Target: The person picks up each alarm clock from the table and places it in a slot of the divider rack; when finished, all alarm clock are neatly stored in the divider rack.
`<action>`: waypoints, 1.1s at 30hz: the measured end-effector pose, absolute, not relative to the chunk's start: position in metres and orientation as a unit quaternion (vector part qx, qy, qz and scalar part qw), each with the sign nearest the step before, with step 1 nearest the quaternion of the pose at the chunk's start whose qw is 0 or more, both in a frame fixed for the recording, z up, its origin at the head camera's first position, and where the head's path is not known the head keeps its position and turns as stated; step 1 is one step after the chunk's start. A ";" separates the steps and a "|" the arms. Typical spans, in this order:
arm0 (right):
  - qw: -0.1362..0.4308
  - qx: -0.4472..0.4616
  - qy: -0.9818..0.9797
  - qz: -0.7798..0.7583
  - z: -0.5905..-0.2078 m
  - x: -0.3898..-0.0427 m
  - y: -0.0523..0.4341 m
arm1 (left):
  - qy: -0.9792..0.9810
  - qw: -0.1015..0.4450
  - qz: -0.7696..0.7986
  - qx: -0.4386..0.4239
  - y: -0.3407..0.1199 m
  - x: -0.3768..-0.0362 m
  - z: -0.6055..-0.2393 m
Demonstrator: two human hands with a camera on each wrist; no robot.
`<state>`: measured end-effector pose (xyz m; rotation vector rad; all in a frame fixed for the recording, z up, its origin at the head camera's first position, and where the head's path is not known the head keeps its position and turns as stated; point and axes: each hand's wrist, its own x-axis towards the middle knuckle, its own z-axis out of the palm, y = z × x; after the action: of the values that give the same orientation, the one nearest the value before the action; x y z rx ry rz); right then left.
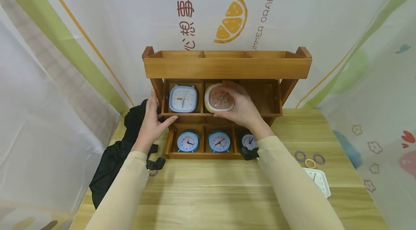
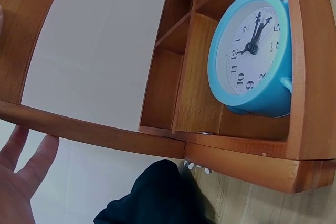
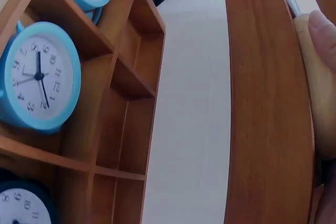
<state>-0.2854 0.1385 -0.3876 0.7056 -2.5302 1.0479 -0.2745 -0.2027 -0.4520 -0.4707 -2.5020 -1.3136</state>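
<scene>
The person is standing before a wooden shelf (image 1: 227,66) on the tabletop (image 1: 227,186), and the right hand (image 1: 242,107) is curling around a cream-coloured clock with a pinkish face (image 1: 219,98). The fingers are lying over its top and right side, and the thumb is coming under it, so the hand is clamped on the clock. The clock is sitting in the middle compartment of the middle row, just beside a square pale-blue clock (image 1: 183,99) in the left compartment. The compartment to the right is looking empty.

The left hand (image 1: 152,121) is resting against the left side post of the shelf with straight, relaxed fingers (it is steadying the shelf, I think), and it is holding nothing.

In the bottom row two round blue clocks (image 1: 188,141) (image 1: 219,141) are standing side by side, and a darker one (image 1: 248,141) is partly hidden behind the right wrist. A black cloth (image 1: 113,157) is lying at the left, and coloured rings (image 1: 310,159) and a white square clock (image 1: 318,180) at the right.

I judge that the cream clock is being handled in its compartment; whether it is going in or coming out, I cannot tell. The next move is calling for a firm grip and care not to knock the neighbouring clock or the shelf edge.
</scene>
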 end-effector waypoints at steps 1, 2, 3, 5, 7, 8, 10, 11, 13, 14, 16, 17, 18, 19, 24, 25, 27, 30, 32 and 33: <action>0.153 0.248 -0.886 0.360 -0.387 -0.286 0.139 | -0.865 0.138 -0.454 -0.163 -0.202 -0.274 -0.452; 0.150 0.251 -0.888 0.355 -0.387 -0.286 0.139 | -0.865 0.139 -0.453 -0.163 -0.202 -0.275 -0.452; 0.148 0.254 -0.890 0.349 -0.387 -0.287 0.139 | -0.866 0.139 -0.452 -0.163 -0.202 -0.275 -0.452; 0.146 0.259 -0.893 0.338 -0.387 -0.287 0.139 | -0.867 0.140 -0.449 -0.164 -0.202 -0.274 -0.453; 0.146 0.263 -0.896 0.327 -0.388 -0.287 0.138 | -0.868 0.141 -0.447 -0.165 -0.202 -0.274 -0.453; 0.146 0.265 -0.898 0.319 -0.388 -0.288 0.137 | -0.868 0.142 -0.447 -0.165 -0.202 -0.274 -0.453; 0.147 0.268 -0.904 0.299 -0.389 -0.288 0.136 | -0.868 0.142 -0.447 -0.165 -0.202 -0.274 -0.453; 0.145 0.269 -0.908 0.288 -0.389 -0.288 0.136 | -0.868 0.141 -0.447 -0.164 -0.202 -0.274 -0.453; 0.142 0.272 -0.915 0.263 -0.391 -0.289 0.135 | -0.868 0.141 -0.446 -0.163 -0.201 -0.274 -0.453; 0.141 0.273 -0.917 0.253 -0.391 -0.289 0.135 | -0.869 0.141 -0.446 -0.163 -0.201 -0.274 -0.453; 0.139 0.276 -0.920 0.239 -0.392 -0.290 0.135 | -0.870 0.141 -0.445 -0.162 -0.201 -0.274 -0.452; 0.139 0.279 -0.920 0.236 -0.392 -0.290 0.135 | -0.870 0.140 -0.445 -0.161 -0.201 -0.273 -0.452; 0.141 0.280 -0.920 0.236 -0.393 -0.290 0.135 | -0.870 0.139 -0.445 -0.160 -0.201 -0.273 -0.452; 0.142 0.281 -0.919 0.238 -0.392 -0.289 0.135 | -0.871 0.138 -0.444 -0.160 -0.202 -0.273 -0.451; 0.144 0.276 -0.916 0.253 -0.394 -0.284 0.137 | -0.873 0.129 -0.444 -0.154 -0.203 -0.271 -0.451; 0.142 0.273 -0.916 0.259 -0.395 -0.282 0.138 | -0.874 0.128 -0.444 -0.154 -0.203 -0.271 -0.452; 0.142 0.268 -0.913 0.271 -0.397 -0.277 0.143 | -0.874 0.128 -0.443 -0.153 -0.203 -0.271 -0.452; 0.159 0.270 -0.906 0.285 -0.400 -0.267 0.154 | -0.874 0.128 -0.444 -0.151 -0.203 -0.272 -0.452; 0.183 0.278 -0.898 0.289 -0.403 -0.258 0.164 | -0.873 0.129 -0.446 -0.151 -0.202 -0.273 -0.452; 0.197 0.283 -0.893 0.290 -0.405 -0.253 0.169 | -0.873 0.128 -0.447 -0.150 -0.202 -0.273 -0.453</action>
<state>-0.2534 0.1686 -0.4054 0.7936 -2.5001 0.8124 -0.2732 -0.2020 -0.4526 -0.4373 -2.5386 -1.2998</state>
